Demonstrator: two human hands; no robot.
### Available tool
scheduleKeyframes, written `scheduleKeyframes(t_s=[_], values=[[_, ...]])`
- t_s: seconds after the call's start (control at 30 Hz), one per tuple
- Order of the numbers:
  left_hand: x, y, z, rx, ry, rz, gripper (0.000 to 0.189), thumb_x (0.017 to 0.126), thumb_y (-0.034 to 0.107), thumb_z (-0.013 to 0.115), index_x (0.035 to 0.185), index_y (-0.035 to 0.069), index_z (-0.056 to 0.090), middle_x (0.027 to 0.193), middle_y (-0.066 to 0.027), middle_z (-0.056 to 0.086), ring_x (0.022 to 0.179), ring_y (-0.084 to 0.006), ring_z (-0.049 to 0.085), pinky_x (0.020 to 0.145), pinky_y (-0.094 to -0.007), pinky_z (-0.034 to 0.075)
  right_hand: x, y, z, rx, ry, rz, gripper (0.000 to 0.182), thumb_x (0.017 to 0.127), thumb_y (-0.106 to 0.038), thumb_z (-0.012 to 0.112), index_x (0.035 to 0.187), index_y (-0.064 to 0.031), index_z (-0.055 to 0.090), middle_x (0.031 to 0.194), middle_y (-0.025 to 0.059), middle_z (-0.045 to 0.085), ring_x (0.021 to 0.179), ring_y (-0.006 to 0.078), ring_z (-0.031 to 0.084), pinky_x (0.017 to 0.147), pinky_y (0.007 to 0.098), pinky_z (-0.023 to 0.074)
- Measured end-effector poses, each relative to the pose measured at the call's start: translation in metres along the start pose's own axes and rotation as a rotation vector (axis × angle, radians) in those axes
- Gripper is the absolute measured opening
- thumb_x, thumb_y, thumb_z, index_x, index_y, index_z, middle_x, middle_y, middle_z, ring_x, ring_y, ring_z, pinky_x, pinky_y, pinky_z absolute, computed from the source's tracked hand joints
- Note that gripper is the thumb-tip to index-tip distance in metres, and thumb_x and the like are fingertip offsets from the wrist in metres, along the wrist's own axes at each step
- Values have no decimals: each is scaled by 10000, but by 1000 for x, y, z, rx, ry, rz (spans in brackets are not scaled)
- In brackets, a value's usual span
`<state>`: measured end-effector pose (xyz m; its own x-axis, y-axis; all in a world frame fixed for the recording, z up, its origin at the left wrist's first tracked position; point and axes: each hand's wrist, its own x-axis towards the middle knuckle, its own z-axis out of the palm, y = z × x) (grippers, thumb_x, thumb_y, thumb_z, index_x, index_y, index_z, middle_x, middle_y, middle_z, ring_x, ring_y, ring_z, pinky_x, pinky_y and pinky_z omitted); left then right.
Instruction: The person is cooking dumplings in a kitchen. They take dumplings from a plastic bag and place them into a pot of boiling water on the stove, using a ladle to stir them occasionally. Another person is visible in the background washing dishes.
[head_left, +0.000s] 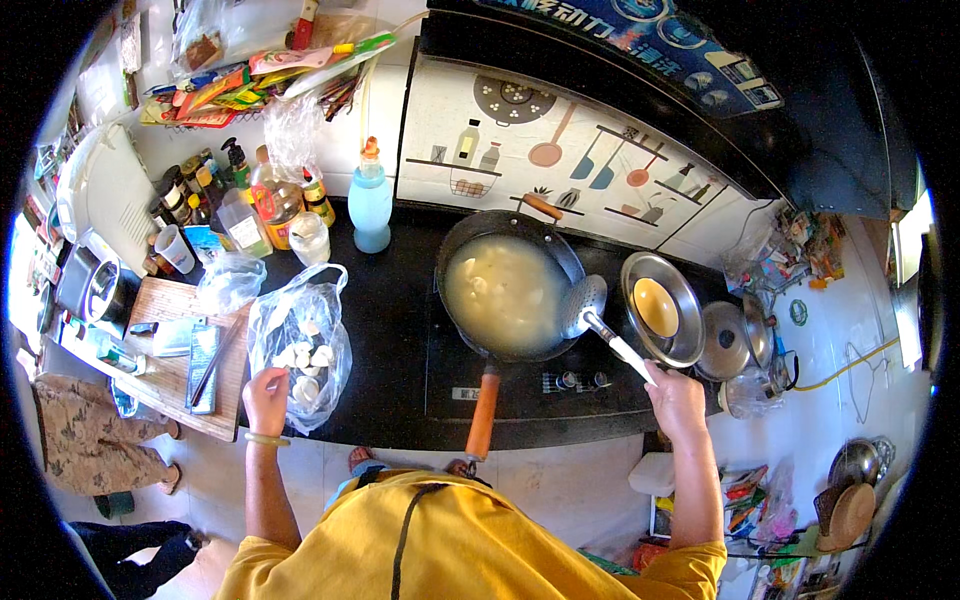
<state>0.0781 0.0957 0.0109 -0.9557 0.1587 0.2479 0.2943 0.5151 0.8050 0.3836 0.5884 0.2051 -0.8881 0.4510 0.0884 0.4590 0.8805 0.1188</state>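
Note:
My right hand (675, 397) grips the white handle of a perforated metal skimmer (587, 300). The skimmer's head rests over the right rim of a dark wok (448, 321). Cloudy liquid with pale pieces (499, 289) fills the wok, whose wooden handle (484, 416) points towards me. My left hand (266, 396), fingers curled, is at the lower left edge of a clear plastic bag (334, 375). White chunks (304, 360) lie in that bag. Whether the fingers pinch the plastic cannot be seen.
Right of the wok, a metal bowl (686, 300) holds a yellow bowl (655, 307). A cleaver (176, 337) lies on a wooden cutting board (157, 292). Behind stand a blue bottle (370, 210) and several sauce bottles (271, 195). A person in patterned trousers (94, 431) is at left.

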Motion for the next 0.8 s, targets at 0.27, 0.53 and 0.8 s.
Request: scheduleKeyframes(t_s=[0.27, 0.53, 0.8], values=[[-2, 2, 0, 27, 5, -14, 92, 816, 59, 648, 863, -19, 658, 757, -132, 663, 679, -183, 649, 622, -277, 499, -18, 4, 16, 514, -129, 116, 382, 780, -98, 692, 1157, -88, 630, 1013, 180, 663, 903, 282, 663, 796, 328, 505], [-4, -8, 1, 17, -10, -69, 101, 806, 60, 659, 861, -24, 656, 736, -145, 660, 687, -183, 656, 640, -285, 498, -20, -12, 39, 838, -281, 267, 398, 796, -63, 687, 1182, -20, 600, 1019, 103, 683, 885, 134, 636, 793, 259, 489], [-8, 3, -7, 17, -14, -83, 75, 808, 41, 656, 855, -19, 657, 736, -124, 653, 692, -154, 645, 625, -274, 492, -13, -38, 59, 1101, -326, 370, 401, 828, -62, 662, 1224, -65, 591, 677, -35, 570, 511, 38, 458, 447, 207, 363]])
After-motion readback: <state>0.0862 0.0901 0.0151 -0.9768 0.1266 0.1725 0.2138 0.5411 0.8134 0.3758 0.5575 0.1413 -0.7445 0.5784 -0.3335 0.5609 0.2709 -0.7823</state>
